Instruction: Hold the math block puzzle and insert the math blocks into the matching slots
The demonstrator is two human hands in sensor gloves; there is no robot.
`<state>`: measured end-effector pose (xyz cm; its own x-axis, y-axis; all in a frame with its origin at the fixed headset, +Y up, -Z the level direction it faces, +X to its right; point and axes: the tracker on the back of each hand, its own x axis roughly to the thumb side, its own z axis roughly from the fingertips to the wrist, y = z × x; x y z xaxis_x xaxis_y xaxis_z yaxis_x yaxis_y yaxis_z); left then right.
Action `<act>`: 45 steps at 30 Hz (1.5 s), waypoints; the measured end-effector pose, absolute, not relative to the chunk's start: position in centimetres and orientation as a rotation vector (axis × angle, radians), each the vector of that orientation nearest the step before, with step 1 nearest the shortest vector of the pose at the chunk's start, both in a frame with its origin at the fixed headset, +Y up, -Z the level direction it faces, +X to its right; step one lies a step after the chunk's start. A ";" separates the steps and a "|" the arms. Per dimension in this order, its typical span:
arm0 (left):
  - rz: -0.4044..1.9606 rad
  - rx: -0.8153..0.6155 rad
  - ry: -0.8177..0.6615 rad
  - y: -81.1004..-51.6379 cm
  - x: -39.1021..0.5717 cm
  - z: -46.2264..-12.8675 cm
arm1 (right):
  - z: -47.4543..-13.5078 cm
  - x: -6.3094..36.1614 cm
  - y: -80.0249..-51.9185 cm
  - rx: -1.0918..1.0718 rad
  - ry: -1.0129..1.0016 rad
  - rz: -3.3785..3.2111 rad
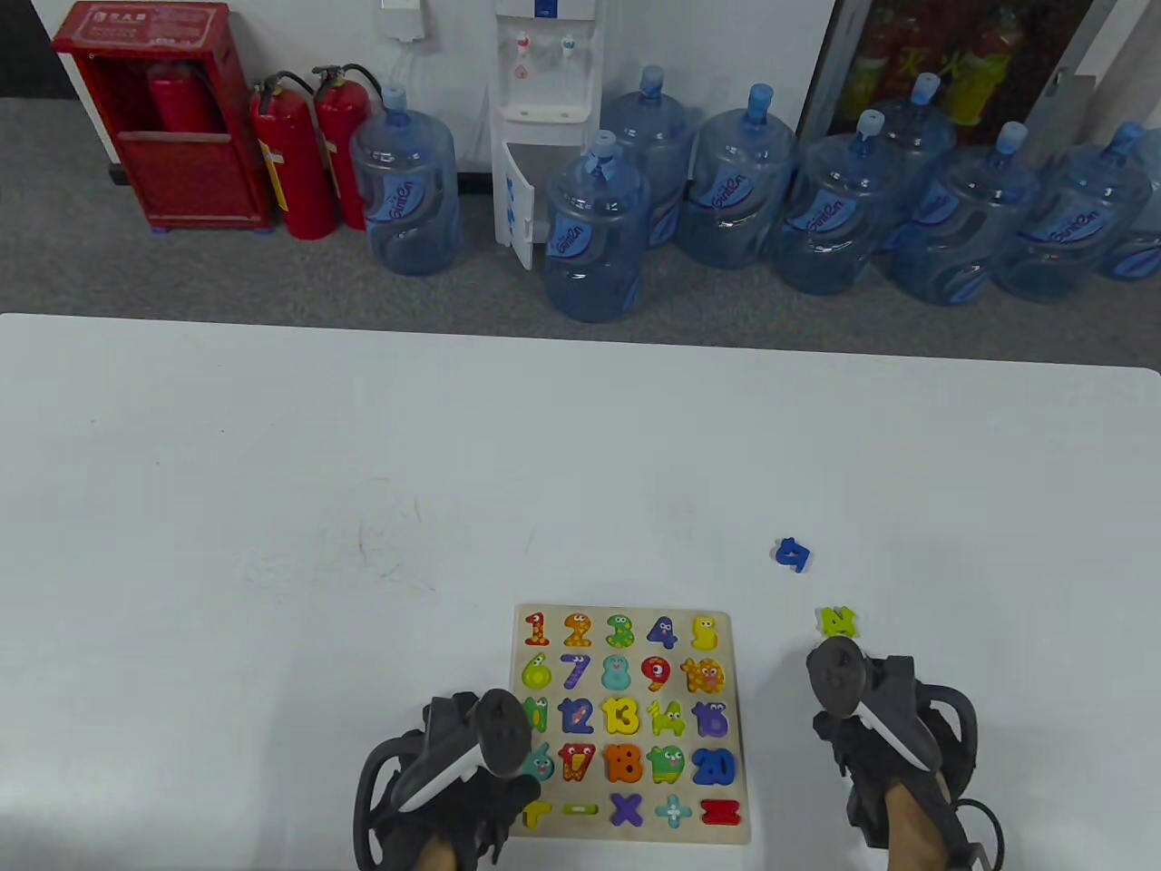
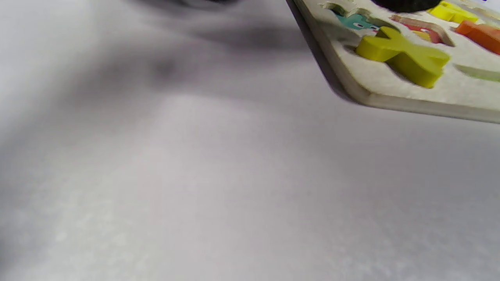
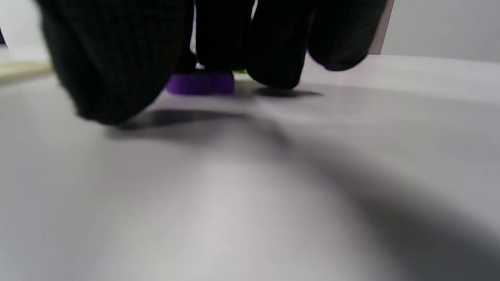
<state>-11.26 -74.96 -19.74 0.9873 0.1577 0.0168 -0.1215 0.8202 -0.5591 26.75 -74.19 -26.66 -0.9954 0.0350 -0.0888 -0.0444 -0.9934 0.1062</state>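
Puzzle board (image 1: pixel 735 726) — nearly full — blue block (image 1: pixel 793 553) outside.

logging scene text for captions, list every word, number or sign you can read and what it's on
"1" to "9", "12", "13", "20": blocks seated in the puzzle board.
"×", "+", "−": bottom-row blocks.
Other board blocks: too unclear.
"14": loose green block, roughly.
Loose blue block: cannot tell.
Water jug labels: too blurred.
Red cabinet: lettering too small.

Table view high, looking down; wrist views skim table (image 1: pixel 272 472); left shares puzzle board (image 2: pixel 390 93) corner.
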 end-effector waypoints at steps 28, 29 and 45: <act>0.154 -0.591 -0.065 -75.1 -11.3 -19.7 | -25.5 26.0 -74.2 -0.102 0.214 3.181; 0.153 -0.590 -0.065 -75.1 -11.3 -19.7 | -25.4 25.8 -74.2 -0.093 0.237 3.180; 0.151 -0.591 -0.064 -75.1 -11.3 -19.7 | -23.6 22.5 -72.8 0.198 0.187 3.324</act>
<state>-11.31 -75.09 -19.69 0.9869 0.1605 0.0170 -0.1236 0.8197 -0.5593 22.47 -72.81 -23.56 -0.9744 -0.1849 0.1282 0.1981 -0.9751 0.0994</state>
